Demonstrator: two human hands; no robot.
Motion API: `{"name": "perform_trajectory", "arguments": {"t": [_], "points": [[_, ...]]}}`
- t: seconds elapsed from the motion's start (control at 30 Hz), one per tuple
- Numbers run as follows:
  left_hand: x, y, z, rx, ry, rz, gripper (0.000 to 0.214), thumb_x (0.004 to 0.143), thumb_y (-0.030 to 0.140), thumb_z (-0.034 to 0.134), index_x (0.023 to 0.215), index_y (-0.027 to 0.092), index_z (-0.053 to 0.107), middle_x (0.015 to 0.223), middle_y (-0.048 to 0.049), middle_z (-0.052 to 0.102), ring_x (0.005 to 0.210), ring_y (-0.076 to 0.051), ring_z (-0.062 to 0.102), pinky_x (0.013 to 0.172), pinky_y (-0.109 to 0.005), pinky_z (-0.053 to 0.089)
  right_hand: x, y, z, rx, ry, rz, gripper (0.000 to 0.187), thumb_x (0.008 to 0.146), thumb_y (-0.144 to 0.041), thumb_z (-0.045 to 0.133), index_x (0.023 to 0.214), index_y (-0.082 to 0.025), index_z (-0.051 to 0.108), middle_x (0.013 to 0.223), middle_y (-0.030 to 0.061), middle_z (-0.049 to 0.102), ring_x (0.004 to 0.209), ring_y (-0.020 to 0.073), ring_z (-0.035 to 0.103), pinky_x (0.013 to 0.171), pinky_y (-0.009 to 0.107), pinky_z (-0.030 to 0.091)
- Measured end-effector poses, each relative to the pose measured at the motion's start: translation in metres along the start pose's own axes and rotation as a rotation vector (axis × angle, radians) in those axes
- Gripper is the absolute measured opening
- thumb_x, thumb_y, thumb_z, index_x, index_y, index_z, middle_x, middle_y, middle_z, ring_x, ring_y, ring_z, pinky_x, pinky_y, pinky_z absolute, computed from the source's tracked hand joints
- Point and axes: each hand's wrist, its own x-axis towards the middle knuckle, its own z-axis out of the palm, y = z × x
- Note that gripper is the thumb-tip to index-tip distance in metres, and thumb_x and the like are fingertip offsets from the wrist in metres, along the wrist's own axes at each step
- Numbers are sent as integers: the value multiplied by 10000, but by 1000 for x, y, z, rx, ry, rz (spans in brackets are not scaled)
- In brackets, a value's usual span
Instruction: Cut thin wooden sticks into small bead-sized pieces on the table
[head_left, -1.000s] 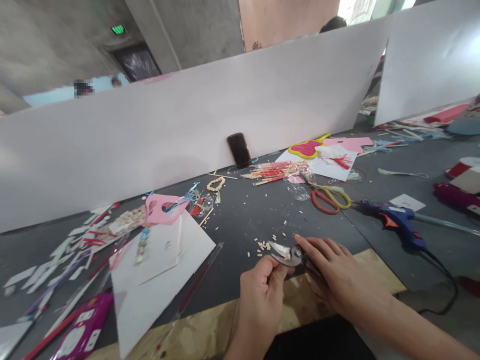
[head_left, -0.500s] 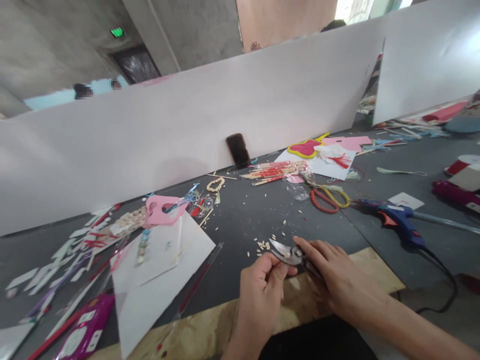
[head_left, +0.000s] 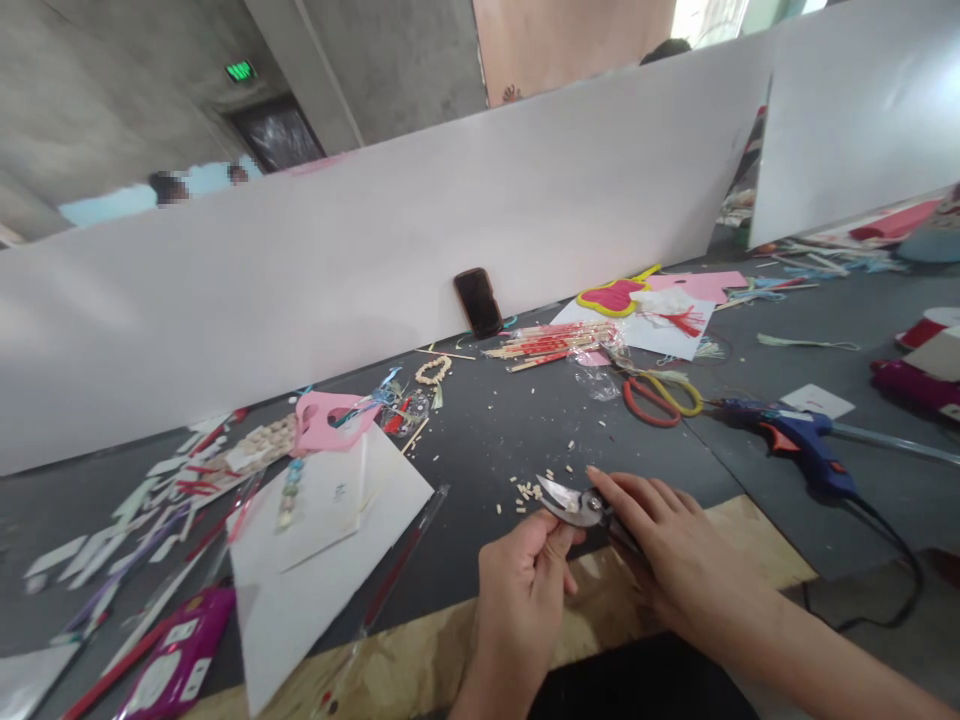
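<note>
My right hand [head_left: 675,555] is wrapped over the handles of metal shears [head_left: 568,499], index finger stretched along the top, blades pointing left and slightly parted. My left hand [head_left: 523,585] is pinched closed just below the blades, thumb against fingers; what it pinches is too small to make out. Small pale cut bits [head_left: 529,490] lie scattered on the dark table just beyond the blade tips. Both hands hover over a wooden board [head_left: 615,600] at the near table edge.
A blue glue gun [head_left: 799,445] with cord lies to the right, red and yellow scissors [head_left: 660,397] beyond. A phone [head_left: 478,301] leans on the white partition. Red sticks [head_left: 551,343], white paper sheets [head_left: 322,530], a pink cutout [head_left: 328,420] and beads litter the left.
The hands and shears stay almost in place; the view shifts slightly. My left thumb and fingers shifted a little under the blades.
</note>
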Motion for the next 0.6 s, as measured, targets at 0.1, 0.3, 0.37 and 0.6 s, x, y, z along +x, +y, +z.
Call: {"name": "perform_trajectory", "arguments": {"t": [0.1,0.3,0.37,0.6], "points": [[0,2,-1,-16,-28,-6,368,911,365,432,831,137,710,537,-19,626,419,-104,535,448,-186,416,-1,0,-1,22,-13,-2,718,737,-78,451,1426,-213,301,1273,113,539,1062,257,526,847,433,473],[0,5,-4,-113,-106,-55,330,904,337,448,780,140,682,711,-58,731,378,-67,478,406,-177,373,-4,1,1,33,-58,14,729,747,-66,441,1440,-208,266,1252,116,540,1048,260,515,820,423,475],[2,5,-4,-127,-103,-61,326,902,342,454,782,137,678,738,-65,738,379,-65,476,408,-178,377,-5,2,2,25,-56,6,719,749,-64,440,1435,-201,275,1213,123,556,1025,258,522,806,422,474],[7,-6,0,-143,-79,-85,277,885,345,491,874,136,674,727,-54,710,428,-77,514,432,-172,398,0,3,5,-39,-101,16,665,758,-62,441,1402,-183,324,1136,123,579,984,273,537,765,436,471]]}}
